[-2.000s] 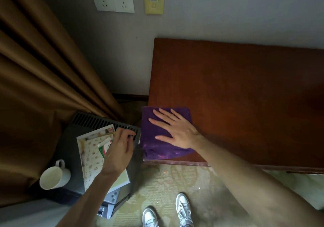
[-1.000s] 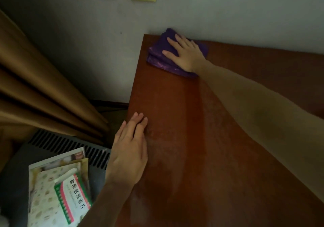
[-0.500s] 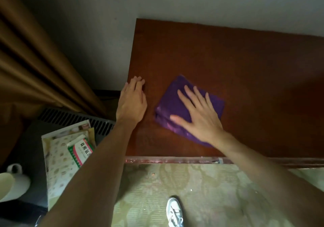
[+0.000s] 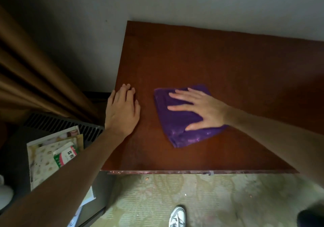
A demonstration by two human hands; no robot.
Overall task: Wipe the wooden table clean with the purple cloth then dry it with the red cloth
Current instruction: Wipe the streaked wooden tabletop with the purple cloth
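Note:
The reddish-brown wooden table (image 4: pixel 228 60) stands against the wall. A folded purple cloth (image 4: pixel 177 123) lies flat on its left half, closer to the front edge than to the wall. My right hand (image 4: pixel 201 107) presses flat on the cloth with fingers spread, pointing left. My left hand (image 4: pixel 122 111) rests palm down on the table's left edge, holding nothing, a hand's width left of the cloth. No red cloth is in view.
A brown curtain (image 4: pixel 35 78) hangs at left. Below it, a dark appliance with a vent grille (image 4: pixel 61 123) carries papers and a medicine box (image 4: pixel 64 154). Part of a white cup (image 4: pixel 4 191) shows at the left edge. My shoe (image 4: pixel 177 216) is on the patterned carpet.
My right hand has slid the purple cloth from the front left corner to the back left corner, then back toward the front and slightly right. My left hand moved from the papers onto the table edge.

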